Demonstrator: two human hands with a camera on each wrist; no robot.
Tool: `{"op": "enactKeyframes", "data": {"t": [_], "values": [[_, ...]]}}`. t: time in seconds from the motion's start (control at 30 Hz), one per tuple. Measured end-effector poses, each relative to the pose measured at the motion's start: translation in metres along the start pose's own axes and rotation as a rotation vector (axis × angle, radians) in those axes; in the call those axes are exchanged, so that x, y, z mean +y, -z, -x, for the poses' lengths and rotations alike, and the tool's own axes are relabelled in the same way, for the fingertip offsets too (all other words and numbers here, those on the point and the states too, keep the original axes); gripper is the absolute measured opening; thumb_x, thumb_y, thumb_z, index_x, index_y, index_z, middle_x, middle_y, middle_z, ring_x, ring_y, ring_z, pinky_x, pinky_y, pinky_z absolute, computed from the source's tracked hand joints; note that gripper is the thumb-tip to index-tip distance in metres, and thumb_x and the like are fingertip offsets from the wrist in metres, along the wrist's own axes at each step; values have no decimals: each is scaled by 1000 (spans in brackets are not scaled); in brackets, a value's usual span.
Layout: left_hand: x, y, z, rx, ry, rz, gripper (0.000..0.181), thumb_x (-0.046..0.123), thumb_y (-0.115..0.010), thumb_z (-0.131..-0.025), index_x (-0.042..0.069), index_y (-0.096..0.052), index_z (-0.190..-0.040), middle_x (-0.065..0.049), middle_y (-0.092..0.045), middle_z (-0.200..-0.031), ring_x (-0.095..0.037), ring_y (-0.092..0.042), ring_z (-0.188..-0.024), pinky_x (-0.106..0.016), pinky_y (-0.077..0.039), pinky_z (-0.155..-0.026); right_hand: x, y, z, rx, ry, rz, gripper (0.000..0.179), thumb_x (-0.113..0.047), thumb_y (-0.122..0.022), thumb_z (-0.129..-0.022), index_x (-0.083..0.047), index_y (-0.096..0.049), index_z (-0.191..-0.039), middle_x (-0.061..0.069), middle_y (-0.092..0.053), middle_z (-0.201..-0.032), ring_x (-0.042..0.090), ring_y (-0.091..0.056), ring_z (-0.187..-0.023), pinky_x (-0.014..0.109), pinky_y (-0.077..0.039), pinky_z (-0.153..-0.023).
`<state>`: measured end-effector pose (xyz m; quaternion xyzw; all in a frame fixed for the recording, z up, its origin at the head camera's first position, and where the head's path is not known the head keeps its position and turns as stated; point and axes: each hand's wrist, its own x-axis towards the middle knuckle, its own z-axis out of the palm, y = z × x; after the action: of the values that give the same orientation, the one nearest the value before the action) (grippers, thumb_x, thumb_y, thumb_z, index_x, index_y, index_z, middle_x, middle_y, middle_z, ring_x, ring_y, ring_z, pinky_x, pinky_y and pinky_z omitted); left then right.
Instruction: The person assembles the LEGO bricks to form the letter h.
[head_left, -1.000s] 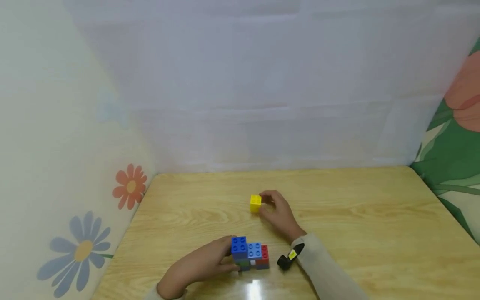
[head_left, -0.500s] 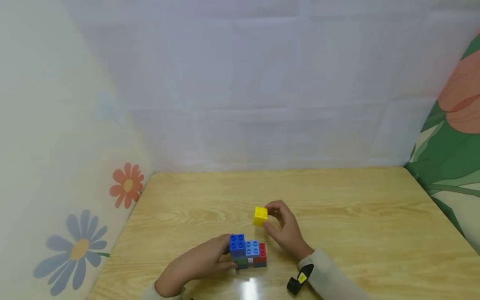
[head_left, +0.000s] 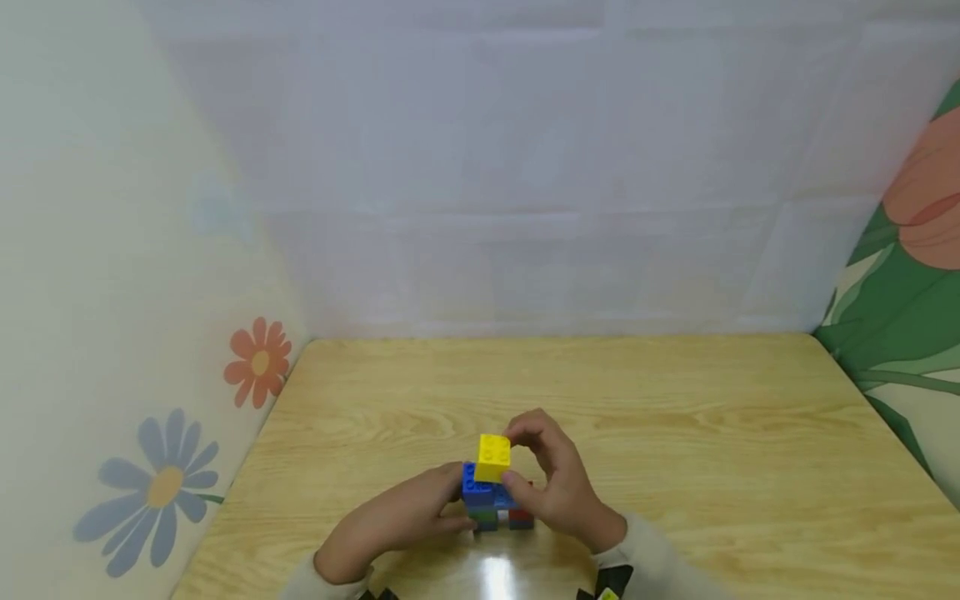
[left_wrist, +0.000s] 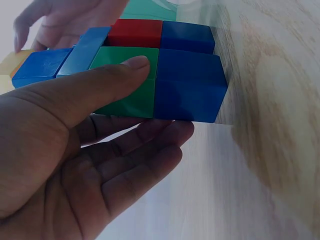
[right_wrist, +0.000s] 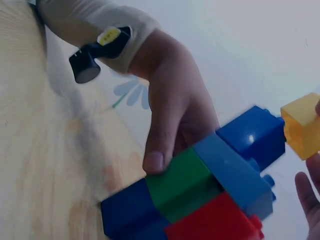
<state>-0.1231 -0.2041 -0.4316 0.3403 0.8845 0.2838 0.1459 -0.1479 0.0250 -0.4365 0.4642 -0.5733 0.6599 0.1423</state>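
Note:
My right hand (head_left: 558, 487) pinches a yellow toy building brick (head_left: 493, 454) between thumb and fingers, close over the top of a small brick structure. That structure has a dark blue brick (head_left: 477, 497) on top, a lighter blue brick (right_wrist: 235, 175) beneath it, then a green brick (left_wrist: 125, 82) and a red brick (left_wrist: 136, 34) side by side, each above a dark blue base brick (left_wrist: 192, 82). My left hand (head_left: 408, 517) grips the structure's left side, its thumb flat on the green brick. In the right wrist view the yellow brick (right_wrist: 302, 122) is right at the top brick's studs.
A wood-grain table (head_left: 675, 392) carries the structure near its front. A pale cloth wall (head_left: 525, 167) stands behind it, with flower-patterned panels on the left (head_left: 165, 487) and right (head_left: 922, 308). A black wrist camera (right_wrist: 95, 60) is strapped over the left sleeve.
My right hand first lifts the yellow brick toward me, then carries it left over the structure's dark blue top brick. My left hand keeps its hold on the structure.

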Motion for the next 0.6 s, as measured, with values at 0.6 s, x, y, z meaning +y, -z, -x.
{"op": "enactKeyframes", "data": {"t": [0.6], "values": [[-5,-2,0,28,-90,23,57,22,-69,-92,8,-43,-140,1,-56,-132,-14,-54,-121,-31,-47,-100,-4,-12,2,-77,37,142,39,-1,-64,-87,5,-48,-123,15,-60,-115,24,-61,-103,39,-54,-89]]}}
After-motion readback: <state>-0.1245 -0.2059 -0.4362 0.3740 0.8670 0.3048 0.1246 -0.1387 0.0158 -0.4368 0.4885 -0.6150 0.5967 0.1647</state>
